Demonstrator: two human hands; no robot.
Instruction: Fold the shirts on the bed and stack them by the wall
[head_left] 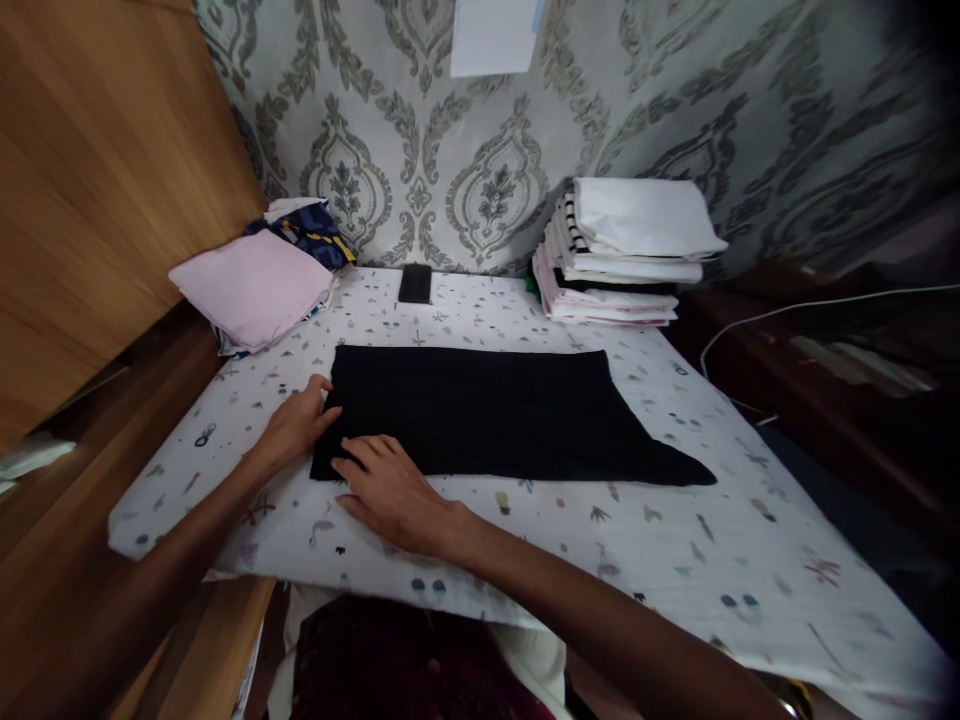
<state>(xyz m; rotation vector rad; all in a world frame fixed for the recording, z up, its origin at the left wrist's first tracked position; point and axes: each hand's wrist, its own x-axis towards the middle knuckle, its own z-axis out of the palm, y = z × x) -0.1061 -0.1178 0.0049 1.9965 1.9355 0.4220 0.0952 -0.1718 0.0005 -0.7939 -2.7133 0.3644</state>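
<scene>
A black folded garment (480,415) lies flat across the middle of the cloth-covered table, with a pointed flap reaching out at its lower right. Its exact kind I cannot tell. My left hand (296,420) is at the garment's left edge, thumb and forefinger apart and touching the fabric. Just to the right, my right hand (397,495) rests palm down over the near left corner, fingers spread. Neither hand shows a grip on the cloth.
Folded clothes, a pink one (255,285) on top, lie at the back left by a wooden panel (112,180). A stack of white clothes (637,220) stands at the back right. A dark flat object (415,284) lies near the wall. A white cable (810,302) runs at right.
</scene>
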